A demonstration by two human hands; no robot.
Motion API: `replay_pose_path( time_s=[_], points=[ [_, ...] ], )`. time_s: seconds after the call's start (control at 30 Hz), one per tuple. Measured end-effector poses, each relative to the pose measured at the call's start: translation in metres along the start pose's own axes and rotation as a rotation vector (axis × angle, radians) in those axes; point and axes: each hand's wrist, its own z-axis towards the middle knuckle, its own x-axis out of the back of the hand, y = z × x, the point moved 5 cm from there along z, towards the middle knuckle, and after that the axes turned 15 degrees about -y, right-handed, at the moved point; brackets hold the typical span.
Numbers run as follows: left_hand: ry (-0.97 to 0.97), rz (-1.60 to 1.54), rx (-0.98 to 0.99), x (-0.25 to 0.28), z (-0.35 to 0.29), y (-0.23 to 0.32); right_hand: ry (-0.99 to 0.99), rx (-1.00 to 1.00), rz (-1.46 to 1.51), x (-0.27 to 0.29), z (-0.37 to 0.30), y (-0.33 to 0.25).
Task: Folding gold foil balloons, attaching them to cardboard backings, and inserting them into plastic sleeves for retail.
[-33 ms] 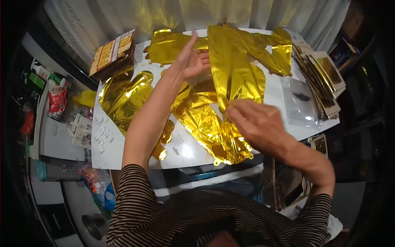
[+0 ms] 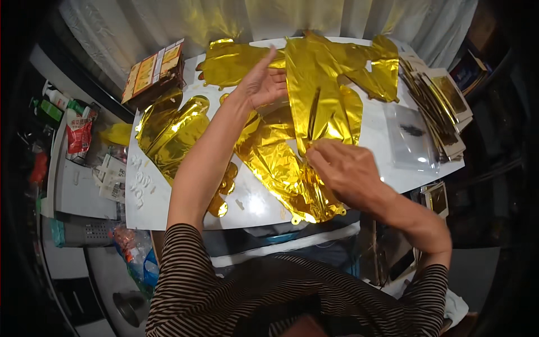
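Observation:
Flat gold foil balloons lie spread and overlapping across the white table. One long gold foil balloon (image 2: 306, 78) stretches toward me from the far side, narrowing to a gathered end. My right hand (image 2: 347, 170) pinches that gathered end between thumb and curled fingers. At the balloon's left edge is my left hand (image 2: 263, 84), thumb raised and fingers stretched out; its fingertips reach the foil's edge and may be partly behind it. Beneath my right hand, a crumpled gold foil balloon (image 2: 275, 168) runs to the table's near edge. Another folded foil balloon (image 2: 174, 132) lies left of my left forearm.
A patterned cardboard box (image 2: 152, 73) stands at the back left of the table (image 2: 160, 205). Clear plastic sleeves (image 2: 411, 140) and a stack of flat packets (image 2: 441, 112) lie on the right. A curtain (image 2: 314, 17) hangs along the far edge. Small clear rings (image 2: 137, 180) sit near the left edge.
My right hand and forearm have shifted slightly left. The held foil has moved a little, and a dark crease now shows above the pinched end. My left hand has barely moved.

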Motion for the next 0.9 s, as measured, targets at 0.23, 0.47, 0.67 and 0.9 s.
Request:
replay_pose_path(
  time_s=[0.23,0.47,0.67,0.9],
  points=[
    [0.344,0.407,0.185,0.023,0.018,-0.02,-0.112,-0.072,0.192,-0.069,-0.031,-0.013],
    [0.382,0.642,0.125,0.026,0.046,-0.017,0.158,-0.193,0.337,-0.056,-0.046,-0.009],
    [0.173,0.611,0.208,0.0,0.025,-0.005,0.102,-0.215,0.363,-0.065,-0.082,-0.001],
    [0.34,0.752,0.252,0.021,-0.033,-0.012,0.022,-0.146,0.355,-0.064,-0.087,-0.036]
  ],
)
